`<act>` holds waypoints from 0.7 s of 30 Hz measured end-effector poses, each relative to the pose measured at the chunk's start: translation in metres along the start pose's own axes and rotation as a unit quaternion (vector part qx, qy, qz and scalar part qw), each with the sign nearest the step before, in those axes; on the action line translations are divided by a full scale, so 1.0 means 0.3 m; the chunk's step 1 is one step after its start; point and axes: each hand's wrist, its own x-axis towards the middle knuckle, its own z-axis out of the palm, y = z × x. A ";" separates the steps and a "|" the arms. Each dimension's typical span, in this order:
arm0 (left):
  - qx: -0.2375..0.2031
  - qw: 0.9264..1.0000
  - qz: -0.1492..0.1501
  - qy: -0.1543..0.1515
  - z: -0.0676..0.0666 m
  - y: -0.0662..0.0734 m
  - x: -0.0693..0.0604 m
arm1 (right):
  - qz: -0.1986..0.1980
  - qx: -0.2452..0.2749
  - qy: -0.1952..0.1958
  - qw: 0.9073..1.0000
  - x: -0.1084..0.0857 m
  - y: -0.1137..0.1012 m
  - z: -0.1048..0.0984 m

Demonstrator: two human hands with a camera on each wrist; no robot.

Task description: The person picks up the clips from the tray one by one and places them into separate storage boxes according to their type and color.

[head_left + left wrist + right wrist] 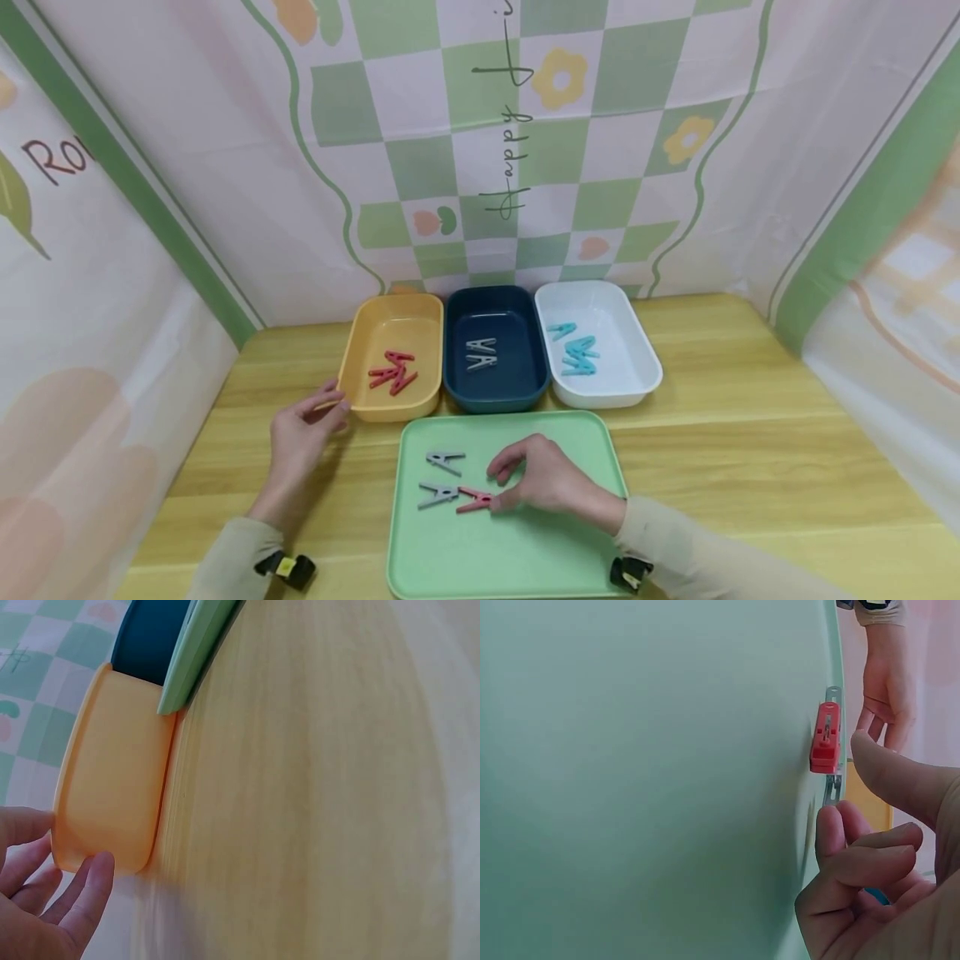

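Note:
On the green tray [510, 567] lie two grey clothespins [438, 495] and one red clothespin [475, 500]. My right hand [546, 477] is over the tray, its thumb tip right beside the red clothespin. The right wrist view shows that thumb and the bent fingers spread apart, with the red clothespin [826, 739] not between them. With relaxed fingers, my left hand [300, 433] touches the near left corner of the yellow bin [390, 412]. Inside that bin are several red clothespins [390, 372]. Fingertips of the left hand [45, 900] meet the yellow bin's end wall [112, 772].
Beside the yellow bin stands a dark blue bin [495, 402] with two grey clothespins [481, 353]. A white bin [637, 367] at the right of the row holds three light blue clothespins [578, 357]. All stand on a wooden table [720, 467] before a patterned cloth [480, 167].

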 end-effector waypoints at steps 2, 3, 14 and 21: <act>0.001 1.000 0.000 0.000 0.000 0.000 0.000 | 0.000 0.000 -0.001 1.000 -0.001 0.000 0.003; 0.001 1.000 -0.001 -0.001 0.001 0.000 0.000 | 0.002 0.000 -0.002 1.000 -0.001 0.000 0.004; 0.001 1.000 -0.009 -0.007 -0.003 0.004 0.006 | 0.014 -0.005 -0.009 1.000 0.003 0.006 0.018; 0.001 1.000 -0.010 -0.005 -0.004 0.001 0.006 | 0.009 -0.018 -0.012 1.000 0.001 0.003 0.024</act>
